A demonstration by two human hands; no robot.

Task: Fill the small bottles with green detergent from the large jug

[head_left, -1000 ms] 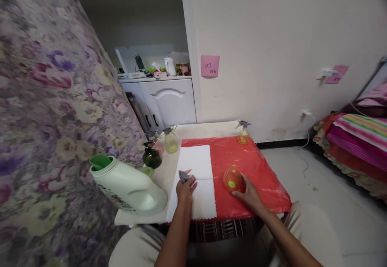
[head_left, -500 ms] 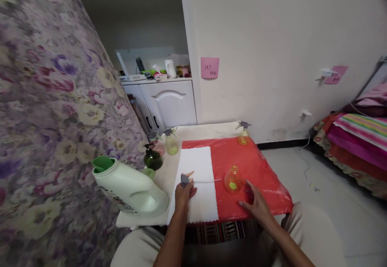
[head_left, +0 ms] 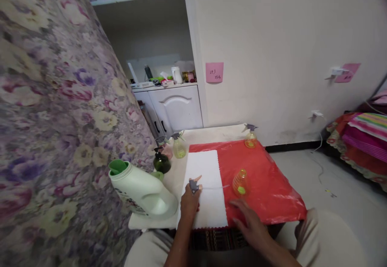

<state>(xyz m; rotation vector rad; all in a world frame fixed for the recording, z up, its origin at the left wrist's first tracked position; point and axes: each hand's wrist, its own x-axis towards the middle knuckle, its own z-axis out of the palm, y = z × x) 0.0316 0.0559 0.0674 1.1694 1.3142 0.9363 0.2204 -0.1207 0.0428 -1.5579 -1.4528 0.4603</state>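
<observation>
Grey spray nozzle (head_left: 194,185) is clamped in my left hand (head_left: 190,202) over the white cloth (head_left: 205,164); my right hand (head_left: 251,223) just kinda hangs, fingers apart, near the yellow bottle (head_left: 241,184) standing on the red sheet (head_left: 269,182).

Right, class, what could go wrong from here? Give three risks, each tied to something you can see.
The right hand, just short of the translucent yellow-orange bottle, could knock over that unheld bottle. The dip tube of the trigger spray head, held in the left hand, points toward the bottle and might catch it or bend. The pale green jug stands near the left edge of the table, so a bump could tip it off.
</observation>
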